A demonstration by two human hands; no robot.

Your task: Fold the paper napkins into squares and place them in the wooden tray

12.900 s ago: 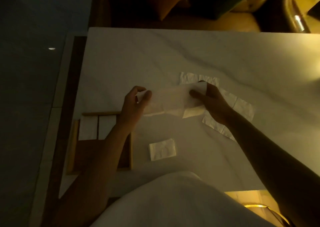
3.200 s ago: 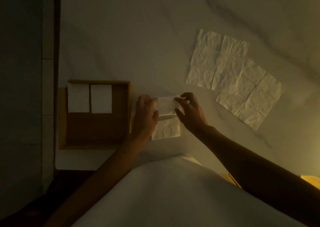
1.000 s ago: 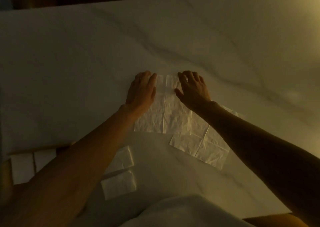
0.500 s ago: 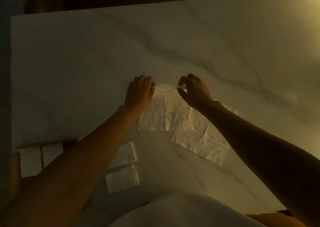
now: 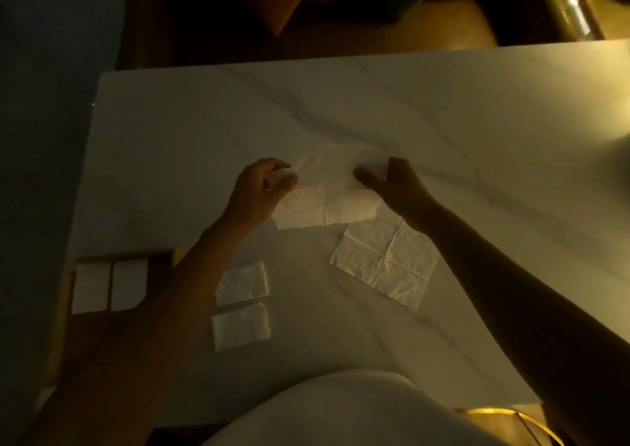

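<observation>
The room is dim, with warm light coming from the right. The person leans over a pale marble bench [image 5: 443, 121], both arms stretched out. The left hand [image 5: 262, 190] has its grip closed on the far left corner of an open napkin [image 5: 327, 207], thumb and fingers pinching the paper. The right hand [image 5: 395, 186] pinches the far right corner the same way, its thumb pointing inward across the sheet. Between the two hands the far edge is raised off the bench and looks blurred. The near half of that napkin lies flat, showing a crease down the middle.

Just beside it, nearer the person and to the right, a second open napkin [image 5: 385, 261] lies flat and turned at an angle. Its far corner is tucked under the held one, and the right forearm crosses above its edge.

Two folded napkins sit on the bench nearer the person, one [image 5: 242, 283] just behind the other [image 5: 240, 326], close but apart. The wooden tray [image 5: 119, 255] is at the bench's left near corner, with the left forearm passing over it. Inside, against its far rim, two folded squares [image 5: 90, 287] [image 5: 129, 285] lie side by side. The person's white top [image 5: 341, 411] fills the lower middle of the view.
</observation>
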